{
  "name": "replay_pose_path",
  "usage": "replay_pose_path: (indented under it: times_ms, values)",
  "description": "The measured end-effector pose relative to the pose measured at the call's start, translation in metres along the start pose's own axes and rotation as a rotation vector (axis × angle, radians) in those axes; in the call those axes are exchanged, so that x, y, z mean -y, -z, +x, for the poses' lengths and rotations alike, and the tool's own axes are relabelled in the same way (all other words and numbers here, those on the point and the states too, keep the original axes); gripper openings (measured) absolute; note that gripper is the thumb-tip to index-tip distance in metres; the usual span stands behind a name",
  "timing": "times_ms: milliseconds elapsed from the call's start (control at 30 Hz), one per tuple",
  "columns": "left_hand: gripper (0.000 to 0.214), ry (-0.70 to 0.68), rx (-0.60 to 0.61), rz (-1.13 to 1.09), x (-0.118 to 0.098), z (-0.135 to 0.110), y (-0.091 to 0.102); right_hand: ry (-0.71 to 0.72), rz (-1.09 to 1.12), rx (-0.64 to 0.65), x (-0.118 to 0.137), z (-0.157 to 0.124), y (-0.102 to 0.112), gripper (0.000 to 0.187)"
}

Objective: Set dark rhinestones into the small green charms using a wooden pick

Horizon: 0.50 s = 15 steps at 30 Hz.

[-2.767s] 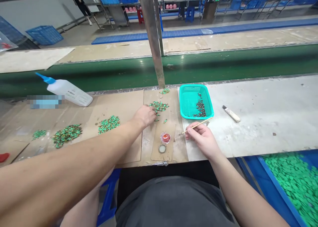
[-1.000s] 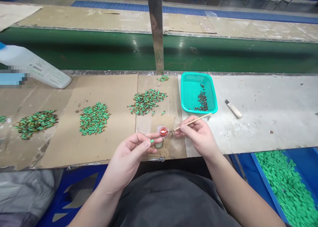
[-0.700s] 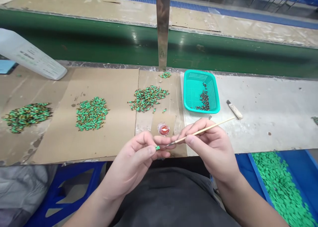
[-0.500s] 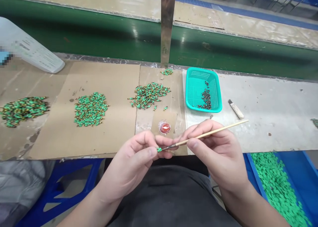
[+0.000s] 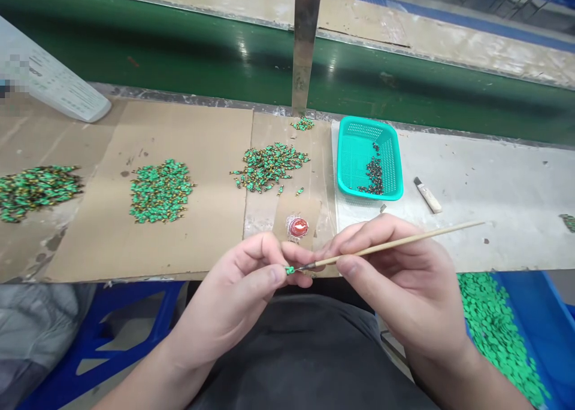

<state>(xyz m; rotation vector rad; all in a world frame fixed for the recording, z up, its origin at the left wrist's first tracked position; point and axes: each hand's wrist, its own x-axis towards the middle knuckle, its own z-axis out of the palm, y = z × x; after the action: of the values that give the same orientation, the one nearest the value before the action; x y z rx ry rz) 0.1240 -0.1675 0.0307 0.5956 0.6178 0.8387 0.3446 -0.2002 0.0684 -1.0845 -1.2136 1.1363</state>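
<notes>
Between thumb and forefinger, my left hand point(image 5: 245, 290) pinches a tiny green piece point(image 5: 290, 270) near the table's front edge. My right hand point(image 5: 399, 284) grips a thin paintbrush point(image 5: 395, 243) with a pale wooden handle, its fine tip at the green piece; I cannot tell whether they touch. Just beyond my fingers is a small round pot of red paint point(image 5: 298, 227) on a cardboard scrap. Past it lies a loose heap of small green, gold and dark pieces point(image 5: 272, 166), with a couple of stray ones nearer the pot.
More heaps of pieces point(image 5: 160, 191) lie to the left. A turquoise basket point(image 5: 344, 185) holds small dark pieces; right of it lies a utility knife point(image 5: 427, 195). A metal post point(image 5: 305, 51) rises behind. Blue bins point(image 5: 548, 320) with green pieces stand low at right.
The brush handle has swung slightly, its back end now farther right. My right hand has shifted a little right, while the left still pinches the green piece. The view has tilted slightly.
</notes>
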Motion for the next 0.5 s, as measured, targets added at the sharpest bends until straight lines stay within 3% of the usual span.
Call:
replay_pose_path:
  times_ms: [133,500]
  values:
    - [0.017,0.009,0.002,-0.008,-0.0008,-0.0015,-0.0003,0.031,-0.005,0.066,0.0066,0.0,0.0018,0.023]
    - [0.017,0.024,-0.006,-0.028,-0.0019,-0.0012,-0.0013,-0.085,0.125,0.011,0.0077,-0.0012,-0.0005,0.017]
